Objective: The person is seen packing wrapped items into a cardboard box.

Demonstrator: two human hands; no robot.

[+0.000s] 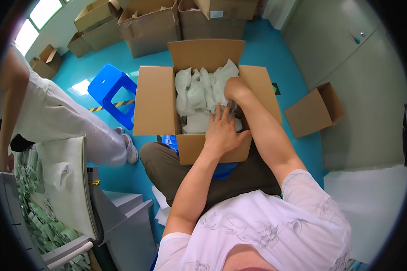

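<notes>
An open cardboard box [156, 101] rests on my lap and on a blue stool, filled with several white plastic bags [195, 92]. My left hand [221, 131] lies flat with fingers spread on the near edge of the box, its fingertips on a bag. My right hand [235, 88] reaches deep into the box among the bags; its fingers are buried out of sight, so what it grips is hidden.
A blue plastic stool [111, 90] stands left of the box. Another person in white [54, 117] sits at the left beside a table with green parts [40, 212]. Several cardboard boxes [149, 27] line the back; an empty one [314, 110] lies at the right by grey cabinets.
</notes>
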